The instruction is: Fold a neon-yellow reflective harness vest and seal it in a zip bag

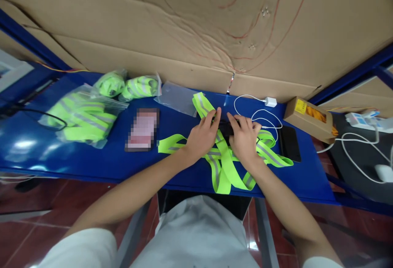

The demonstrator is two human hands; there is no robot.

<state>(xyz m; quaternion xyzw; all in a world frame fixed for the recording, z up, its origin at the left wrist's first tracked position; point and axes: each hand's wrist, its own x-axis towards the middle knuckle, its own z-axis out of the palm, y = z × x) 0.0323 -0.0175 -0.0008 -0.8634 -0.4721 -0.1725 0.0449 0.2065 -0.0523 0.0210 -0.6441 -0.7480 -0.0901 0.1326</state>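
A neon-yellow reflective strap (225,170) with grey stripes lies in loops on the blue table, under and around both hands. My left hand (202,135) is closed on the strap, its fingers bent near the upright end. My right hand (245,139) has its thumb and fingers closed around a small black piece (226,129) on the strap. Fingers partly cover this piece, so its exact kind is unclear. The two hands are close together, with the black piece between them.
Several clear bags of neon straps (84,116) lie left, beside an empty plastic bag (178,98) and a blurred flat rectangular item (143,131). Right are a black phone (290,143), a white charger (270,102) with cable, and a cardboard box (308,118). Cardboard (153,34) stands behind the table (301,182).
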